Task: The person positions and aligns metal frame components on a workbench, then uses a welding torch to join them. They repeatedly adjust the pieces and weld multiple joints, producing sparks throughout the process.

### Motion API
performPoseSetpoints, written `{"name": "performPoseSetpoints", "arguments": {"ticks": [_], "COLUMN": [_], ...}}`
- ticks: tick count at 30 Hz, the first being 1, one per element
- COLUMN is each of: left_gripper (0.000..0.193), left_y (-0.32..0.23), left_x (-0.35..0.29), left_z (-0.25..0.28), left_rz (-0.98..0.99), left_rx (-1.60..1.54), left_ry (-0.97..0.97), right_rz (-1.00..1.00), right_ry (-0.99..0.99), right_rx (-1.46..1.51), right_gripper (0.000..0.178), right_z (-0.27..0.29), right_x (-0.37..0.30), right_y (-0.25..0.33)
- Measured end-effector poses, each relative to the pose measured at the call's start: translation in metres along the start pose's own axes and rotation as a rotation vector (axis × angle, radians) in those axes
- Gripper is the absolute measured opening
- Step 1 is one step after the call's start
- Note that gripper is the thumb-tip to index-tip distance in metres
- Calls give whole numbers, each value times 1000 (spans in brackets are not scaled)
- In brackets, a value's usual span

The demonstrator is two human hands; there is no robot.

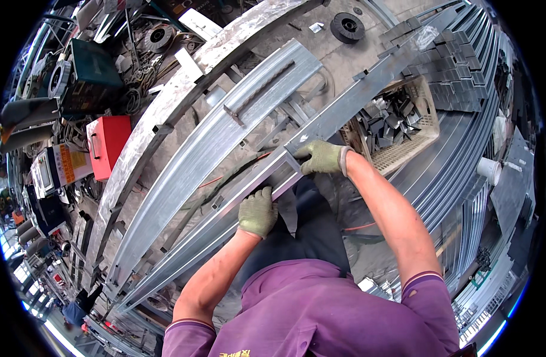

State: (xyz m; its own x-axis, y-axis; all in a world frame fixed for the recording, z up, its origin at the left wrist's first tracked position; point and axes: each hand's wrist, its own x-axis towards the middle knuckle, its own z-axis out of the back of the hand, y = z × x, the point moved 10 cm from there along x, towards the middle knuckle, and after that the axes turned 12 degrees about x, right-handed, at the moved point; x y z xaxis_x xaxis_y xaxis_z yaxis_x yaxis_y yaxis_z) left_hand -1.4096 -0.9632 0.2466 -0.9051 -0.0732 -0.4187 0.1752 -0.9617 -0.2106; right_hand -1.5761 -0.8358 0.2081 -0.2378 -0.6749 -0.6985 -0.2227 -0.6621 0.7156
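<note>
Left glove: My left hand (258, 212) is half curled over the steel frame (255, 182); its underside is hidden, so I can't tell how firmly it holds.
Right glove: My right hand (322, 158) is bent closed around the frame's right end.
Frame: It slants just ahead of my lap; uneven grip could let it twist, its thin edges perhaps cutting my gloves.
Flat bar: This steel bar (350, 98) runs on past the frame's right end; a sideways push could misalign them.
Offcut crate: The plastic crate (404, 152), right of the frame, could catch my elbow.
Curved channel: The wide channel (210, 140) beyond the frame could get knocked if the frame swings.
</note>
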Motion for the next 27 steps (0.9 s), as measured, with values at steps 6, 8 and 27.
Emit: {"name": "performPoseSetpoints", "arguments": {"ticks": [6,8,27], "left_gripper": [70,78,77], "left_y": [-13,-23,-47], "left_x": [0,5,31], "left_z": [26,40,22], "left_rz": [-165,-238,-329], "left_rx": [-157,-231,-28], "left_ry": [-169,-158,-109], "right_rz": [-20,-38,165], "right_ry": [19,20,-220], "right_rx": [45,19,330], "right_gripper": [53,52,49], "right_z": [-3,-2,20], "right_x": [-4,-6,-32], "right_y": [5,12,9]}}
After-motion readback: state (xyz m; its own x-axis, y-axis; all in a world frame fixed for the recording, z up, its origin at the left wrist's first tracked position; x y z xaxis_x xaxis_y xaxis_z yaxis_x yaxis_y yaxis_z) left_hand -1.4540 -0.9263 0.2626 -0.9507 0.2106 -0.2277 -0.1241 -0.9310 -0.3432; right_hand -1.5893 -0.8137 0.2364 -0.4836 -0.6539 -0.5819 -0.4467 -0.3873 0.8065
